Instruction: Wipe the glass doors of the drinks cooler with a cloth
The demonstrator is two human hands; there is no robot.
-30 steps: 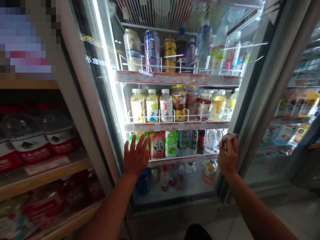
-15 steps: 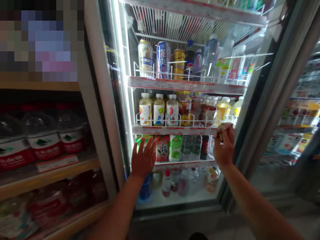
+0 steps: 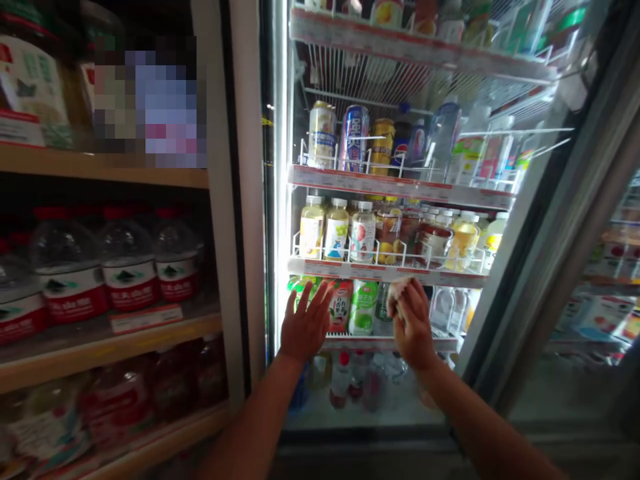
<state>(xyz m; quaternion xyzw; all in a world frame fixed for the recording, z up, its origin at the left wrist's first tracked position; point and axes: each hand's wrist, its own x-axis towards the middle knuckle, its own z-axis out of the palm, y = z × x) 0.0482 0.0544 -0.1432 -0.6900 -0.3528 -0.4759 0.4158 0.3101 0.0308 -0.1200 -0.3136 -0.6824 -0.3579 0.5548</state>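
Observation:
A lit drinks fridge with a glass door stands in front of me. My left hand lies flat and spread on the glass, low on the left, over a green bottle and a red-and-white bottle. My right hand is closed around a small crumpled whitish cloth and presses it to the glass near the middle, in front of a green-labelled bottle and clear water bottles. Both forearms reach up from the bottom of the view.
Wire shelves behind the glass hold cans on an upper row and juice bottles below. Left of the fridge, wooden shelves carry large water jugs. A second glass door stands at the right.
My right hand with the cloth has moved left across the glass, from the door's right edge toward the middle. My left hand has stayed flat on the glass. The view has shifted leftward.

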